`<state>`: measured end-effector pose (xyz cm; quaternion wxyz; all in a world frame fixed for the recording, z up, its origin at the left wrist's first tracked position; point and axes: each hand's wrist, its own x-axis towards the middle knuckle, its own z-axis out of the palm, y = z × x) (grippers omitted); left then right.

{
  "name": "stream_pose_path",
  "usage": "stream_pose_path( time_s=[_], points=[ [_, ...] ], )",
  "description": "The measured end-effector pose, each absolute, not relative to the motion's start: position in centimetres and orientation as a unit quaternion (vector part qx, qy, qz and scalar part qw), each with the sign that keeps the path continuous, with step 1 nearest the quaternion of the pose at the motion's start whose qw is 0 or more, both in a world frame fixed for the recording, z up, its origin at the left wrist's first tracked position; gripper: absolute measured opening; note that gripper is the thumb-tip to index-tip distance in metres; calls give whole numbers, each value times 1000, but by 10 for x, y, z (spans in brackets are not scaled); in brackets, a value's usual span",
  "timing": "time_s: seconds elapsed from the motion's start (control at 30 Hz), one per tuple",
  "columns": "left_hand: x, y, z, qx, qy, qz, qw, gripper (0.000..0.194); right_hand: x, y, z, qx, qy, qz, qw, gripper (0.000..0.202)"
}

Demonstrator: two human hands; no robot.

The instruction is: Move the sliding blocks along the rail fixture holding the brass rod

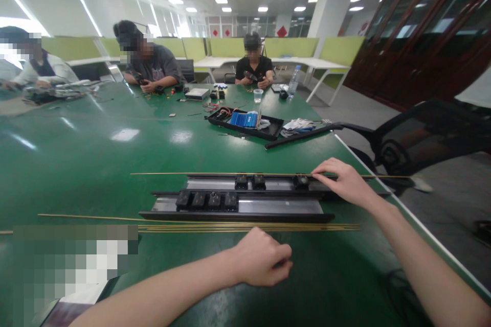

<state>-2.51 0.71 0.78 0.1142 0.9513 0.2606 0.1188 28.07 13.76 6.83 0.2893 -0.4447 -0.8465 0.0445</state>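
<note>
- I see the right hand (339, 180) with thumb and forefinger pinching, as far as I can judge, a thin, straight, brass-coloured rod (207, 173).
- That rod runs along the far side of a long silver-grey metal channel with black edges (282, 184), its right end past the table's edge; I can't tell whether it touches the channel.
- Three square black blocks (259, 181) sit on that channel, one just beside the pinching fingertips.
- The left hand (264, 258) is curled loosely above the green tabletop (330, 276); I can't tell if anything is inside it.
- Nearest it lie more slender brass-coloured rods (326, 226), alongside a second black-edged metal channel (276, 207) carrying four black blocks (198, 200).
- I'd judge the pinched rod light, smooth and whippy over its length, easily bent: best gripped gently near its middle, the second hand steadying an end.
</note>
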Motion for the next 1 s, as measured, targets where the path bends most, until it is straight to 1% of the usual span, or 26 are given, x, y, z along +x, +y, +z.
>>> stream_pose_path(
  time_s=[1.0],
  points=[
    [-23, 8, 5, 951, 256, 128, 117, 22, 295, 139, 73, -450, -856, 41, 252, 21]
  ],
)
